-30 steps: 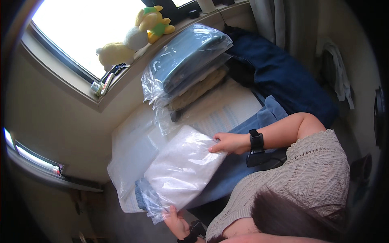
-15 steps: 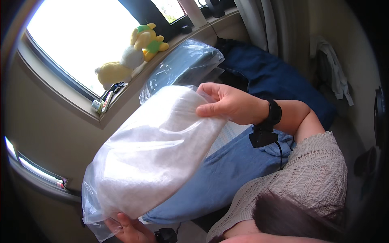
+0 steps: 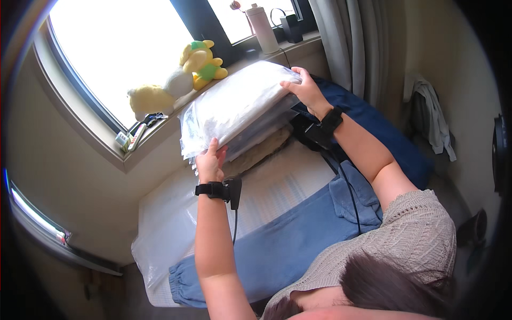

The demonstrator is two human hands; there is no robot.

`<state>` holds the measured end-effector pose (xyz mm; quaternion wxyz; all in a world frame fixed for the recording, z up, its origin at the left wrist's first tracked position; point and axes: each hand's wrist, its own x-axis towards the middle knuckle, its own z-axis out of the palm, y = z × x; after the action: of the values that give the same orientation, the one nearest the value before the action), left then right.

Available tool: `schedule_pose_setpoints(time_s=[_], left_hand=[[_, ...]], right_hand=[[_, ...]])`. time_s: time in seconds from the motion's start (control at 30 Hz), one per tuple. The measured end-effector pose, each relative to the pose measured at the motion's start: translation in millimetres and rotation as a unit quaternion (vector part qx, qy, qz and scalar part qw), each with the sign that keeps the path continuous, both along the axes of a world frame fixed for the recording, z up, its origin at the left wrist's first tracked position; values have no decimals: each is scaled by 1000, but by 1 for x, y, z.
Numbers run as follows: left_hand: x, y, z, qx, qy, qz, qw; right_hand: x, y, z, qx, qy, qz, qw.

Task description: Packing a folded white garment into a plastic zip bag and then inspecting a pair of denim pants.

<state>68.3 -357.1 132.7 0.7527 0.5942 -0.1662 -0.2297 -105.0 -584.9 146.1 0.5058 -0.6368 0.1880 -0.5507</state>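
A folded white cloth item in a clear plastic bag [image 3: 237, 98] lies on a pile of other bagged items [image 3: 261, 124] beside the window sill. My left hand [image 3: 211, 162] is at its near left corner, thumb on top and fingers curled at the edge. At the far right corner, my right hand [image 3: 308, 92] pinches the bag's edge between thumb and fingers. Closer to me, blue trousers [image 3: 256, 240] with a gathered cuff lie lengthwise over a pale checked surface [image 3: 282, 178]. Another clear plastic bag [image 3: 162, 226] is spread flat to their left.
Plush toys [image 3: 176, 85], a pale bottle [image 3: 262, 29] and small packages [image 3: 128, 138] stand on the window sill. Dark blue fabric [image 3: 373, 125] lies right of the pile. A grey curtain [image 3: 352, 48] hangs behind. Cables run from black bands on both wrists.
The bagged white item has moved away from me, from the air above the trousers onto the pile. Both hands went with it, uncovering the trousers and the flat clear bag.
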Motion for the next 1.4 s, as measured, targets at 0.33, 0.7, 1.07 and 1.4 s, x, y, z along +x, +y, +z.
schedule_pose_setpoints(time_s=[0.33, 0.7, 1.07, 1.4], left_hand=[[22, -16, -12, -50, 14, 14, 999], [-9, 10, 5, -163, 76, -81, 980], [-113, 101, 56, -16, -132, -92, 987], [-168, 153, 10, 57, -91, -198, 974]], right_hand=[[4, 3, -37, -224, 116, -173, 952], [11, -8, -39, -124, 8, -110, 986], [-64, 93, 27, -212, -120, 50, 968], [-127, 217, 36, -69, -190, 463, 863]])
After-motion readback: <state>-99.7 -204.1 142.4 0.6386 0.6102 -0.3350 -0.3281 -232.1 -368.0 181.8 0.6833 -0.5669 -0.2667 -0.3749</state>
